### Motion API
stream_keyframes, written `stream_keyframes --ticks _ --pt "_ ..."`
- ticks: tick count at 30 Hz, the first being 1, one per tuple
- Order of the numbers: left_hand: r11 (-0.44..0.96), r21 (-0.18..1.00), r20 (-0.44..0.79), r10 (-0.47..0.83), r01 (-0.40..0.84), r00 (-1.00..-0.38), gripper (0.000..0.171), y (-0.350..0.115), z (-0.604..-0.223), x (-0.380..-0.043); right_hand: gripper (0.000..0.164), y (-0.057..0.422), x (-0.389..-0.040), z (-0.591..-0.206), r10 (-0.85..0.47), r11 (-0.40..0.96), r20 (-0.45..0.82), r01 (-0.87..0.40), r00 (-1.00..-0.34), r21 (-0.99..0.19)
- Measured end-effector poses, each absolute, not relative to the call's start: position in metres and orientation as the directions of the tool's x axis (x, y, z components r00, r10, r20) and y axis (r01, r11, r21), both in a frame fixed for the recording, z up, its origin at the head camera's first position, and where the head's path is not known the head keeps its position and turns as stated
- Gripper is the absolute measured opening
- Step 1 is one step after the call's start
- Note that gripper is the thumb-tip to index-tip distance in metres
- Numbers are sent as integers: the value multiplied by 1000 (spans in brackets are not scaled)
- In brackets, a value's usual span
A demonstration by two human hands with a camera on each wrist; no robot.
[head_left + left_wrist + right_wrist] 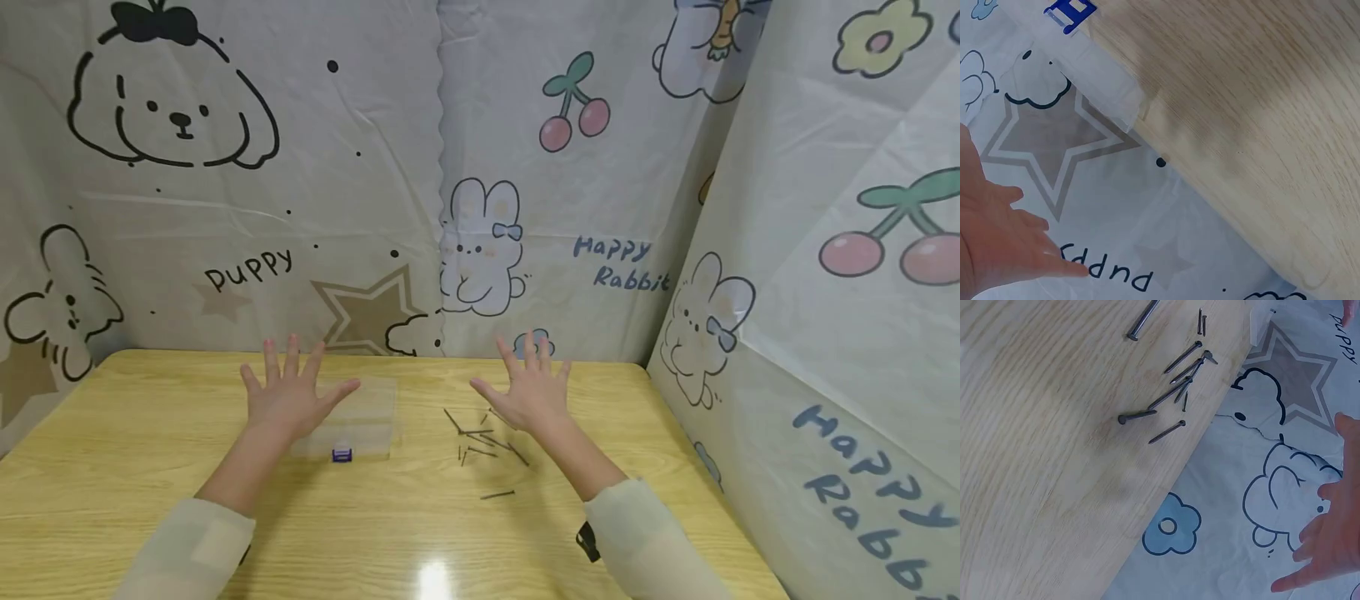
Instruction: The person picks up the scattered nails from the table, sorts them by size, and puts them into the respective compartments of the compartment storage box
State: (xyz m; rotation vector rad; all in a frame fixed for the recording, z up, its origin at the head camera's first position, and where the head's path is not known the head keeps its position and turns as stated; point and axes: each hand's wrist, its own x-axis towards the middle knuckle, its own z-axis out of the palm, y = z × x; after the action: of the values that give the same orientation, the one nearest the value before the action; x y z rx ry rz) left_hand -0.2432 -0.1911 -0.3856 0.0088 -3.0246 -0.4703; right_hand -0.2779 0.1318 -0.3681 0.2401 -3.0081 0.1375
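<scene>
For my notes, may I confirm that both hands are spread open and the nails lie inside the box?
Not quite: the head view shows the nails loose on the table, beside the box; the left hand and right hand are spread open.

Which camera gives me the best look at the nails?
The right wrist view: the nails look largest there, with several heads and points distinct. The head view shows them small and thin on the table; the left wrist view shows none.

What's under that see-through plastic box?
The wooden table shows through the see-through plastic box. In the head view, the left hand hides part of the box, so I can't see what's under there.
</scene>
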Motion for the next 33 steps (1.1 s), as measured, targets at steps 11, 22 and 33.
stream_keyframes --ticks 11,22,33 --pt "938 345 72 24 48 -997 97 -208 -387 -240 77 146 -275 -375 -191 954 150 -219 -970 -204" --pt "807 581 -18 139 103 -990 89 -231 -400 -235 52 170 -271 -392 -326 821 30 -299 -945 -487" --pt "702 710 -154 220 47 -963 84 -248 -420 -232 37 186 -263 -412 -490 744 -62 -380 -869 -550"
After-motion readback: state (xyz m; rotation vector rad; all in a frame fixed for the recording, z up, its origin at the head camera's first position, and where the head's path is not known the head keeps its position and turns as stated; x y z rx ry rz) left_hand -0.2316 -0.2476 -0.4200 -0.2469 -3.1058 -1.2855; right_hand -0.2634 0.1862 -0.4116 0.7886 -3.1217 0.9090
